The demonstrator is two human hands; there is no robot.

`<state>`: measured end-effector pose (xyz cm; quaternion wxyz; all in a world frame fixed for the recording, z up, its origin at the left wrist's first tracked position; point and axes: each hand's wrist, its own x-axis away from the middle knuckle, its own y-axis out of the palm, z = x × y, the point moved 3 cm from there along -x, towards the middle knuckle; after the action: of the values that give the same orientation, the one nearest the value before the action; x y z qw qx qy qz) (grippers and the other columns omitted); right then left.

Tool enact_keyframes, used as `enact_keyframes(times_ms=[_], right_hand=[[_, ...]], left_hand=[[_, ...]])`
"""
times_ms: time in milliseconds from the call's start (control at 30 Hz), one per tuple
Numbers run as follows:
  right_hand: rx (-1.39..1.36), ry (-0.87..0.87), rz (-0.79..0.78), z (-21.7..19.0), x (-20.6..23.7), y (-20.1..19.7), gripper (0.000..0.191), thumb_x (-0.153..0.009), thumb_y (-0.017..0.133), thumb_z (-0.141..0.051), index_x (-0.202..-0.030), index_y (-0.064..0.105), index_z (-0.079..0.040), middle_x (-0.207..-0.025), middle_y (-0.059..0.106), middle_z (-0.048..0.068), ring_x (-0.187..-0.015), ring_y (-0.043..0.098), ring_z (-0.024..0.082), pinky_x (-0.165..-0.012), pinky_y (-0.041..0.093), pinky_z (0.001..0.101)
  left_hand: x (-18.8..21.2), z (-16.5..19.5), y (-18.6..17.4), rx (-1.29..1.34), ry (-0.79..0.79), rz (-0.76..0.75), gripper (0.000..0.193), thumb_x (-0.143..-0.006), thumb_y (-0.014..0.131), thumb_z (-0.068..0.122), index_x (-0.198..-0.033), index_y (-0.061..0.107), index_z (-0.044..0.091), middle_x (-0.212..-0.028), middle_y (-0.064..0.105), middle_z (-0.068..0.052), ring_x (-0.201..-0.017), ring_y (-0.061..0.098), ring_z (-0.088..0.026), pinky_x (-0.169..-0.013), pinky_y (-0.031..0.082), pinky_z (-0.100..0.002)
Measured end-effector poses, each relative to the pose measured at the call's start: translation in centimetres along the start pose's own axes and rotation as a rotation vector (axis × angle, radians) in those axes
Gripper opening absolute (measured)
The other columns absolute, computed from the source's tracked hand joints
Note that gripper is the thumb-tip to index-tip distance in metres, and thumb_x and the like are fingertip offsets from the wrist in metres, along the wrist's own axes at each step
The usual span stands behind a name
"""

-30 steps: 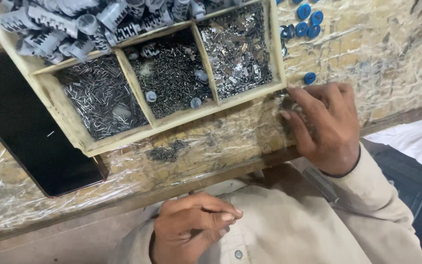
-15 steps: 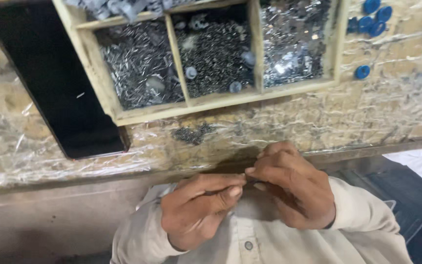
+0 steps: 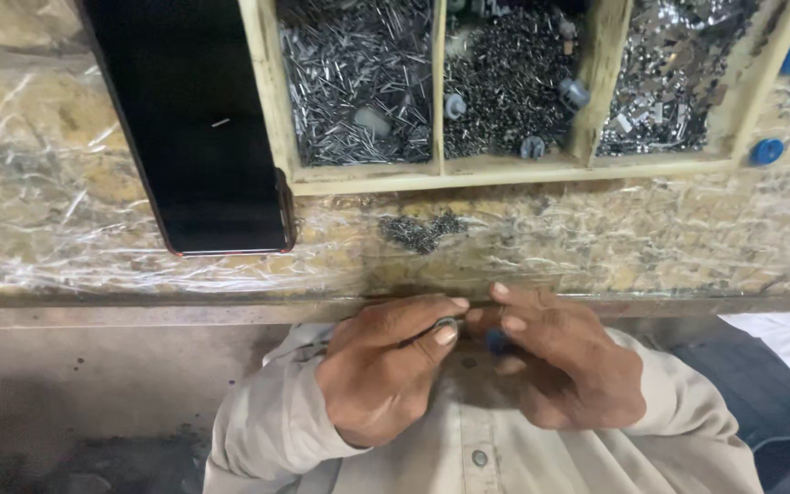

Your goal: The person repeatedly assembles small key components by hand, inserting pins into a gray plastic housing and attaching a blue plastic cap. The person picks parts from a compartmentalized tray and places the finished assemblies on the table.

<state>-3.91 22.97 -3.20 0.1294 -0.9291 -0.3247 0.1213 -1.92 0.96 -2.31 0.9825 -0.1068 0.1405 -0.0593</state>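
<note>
Phone (image 3: 196,128) lies left of tray (image 3: 505,171); loose bits (image 3: 421,229) probably before it.

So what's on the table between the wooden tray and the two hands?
In the head view, a small dark pile of tiny metal bits lies on the plastic-covered tabletop, between the wooden tray and the left hand and right hand.

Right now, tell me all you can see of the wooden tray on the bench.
The tray is pale bare wood, with thin upright dividers making compartments. It lies flat on the plastic-covered bench, its top cut off by the picture edge. The left compartment holds thin metal pins, the middle dark small parts with a few grey caps, the right shiny flat pieces. A black phone lies beside its left wall. Neither hand touches it.
</note>
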Motion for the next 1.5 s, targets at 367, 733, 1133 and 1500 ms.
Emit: enact_keyframes(times_ms=[367,733,1133,1500], right_hand=[[0.117,-0.312,0.186,-1.0,-1.7,1.0,0.024,-0.084,0.063,0.010,-0.105,0.058,0.020,-0.096,0.064,0.026,-0.091,0.071,0.034,-0.099,0.057,0.0620],[0.824,-1.166,-0.041,-3.4,-0.7,-2.1,0.014,-0.090,0.063,-0.008,-0.080,0.054,-0.003,-0.084,0.060,0.017,-0.074,0.062,0.025,-0.077,0.057,0.0475],[1.080,0.383,0.292,2.1,-0.1,-16.0,0.053,-0.100,0.063,0.001,-0.149,0.043,0.010,-0.151,0.043,0.038,-0.134,0.047,0.053,-0.113,0.041,0.0549],[1.399,0.539,0.404,5.0,3.5,-22.5,0.039,-0.109,0.062,-0.002,-0.147,0.052,0.001,-0.148,0.049,0.024,-0.126,0.052,0.044,-0.104,0.043,0.0523]], left_hand=[[1.2,-0.4,0.6,0.203,-0.184,-0.256,0.049,-0.092,0.066,-0.014,-0.138,0.053,-0.005,-0.123,0.070,-0.023,-0.116,0.075,-0.038,-0.099,0.065,-0.039],[1.7,-0.1,4.9,0.827,-0.789,-0.451,0.029,-0.094,0.076,0.009,-0.116,0.067,-0.008,-0.101,0.072,-0.021,-0.097,0.068,-0.025,-0.088,0.055,-0.038],[5.2,-2.2,3.2,0.920,-0.610,-0.181,0.028,-0.102,0.072,0.011,-0.115,0.066,-0.013,-0.107,0.075,-0.026,-0.096,0.078,-0.030,-0.097,0.062,-0.049],[4.8,-2.1,2.5,0.909,-0.538,-0.211,0.029,-0.105,0.070,0.014,-0.114,0.065,-0.013,-0.098,0.076,-0.024,-0.096,0.078,-0.029,-0.098,0.062,-0.051]])
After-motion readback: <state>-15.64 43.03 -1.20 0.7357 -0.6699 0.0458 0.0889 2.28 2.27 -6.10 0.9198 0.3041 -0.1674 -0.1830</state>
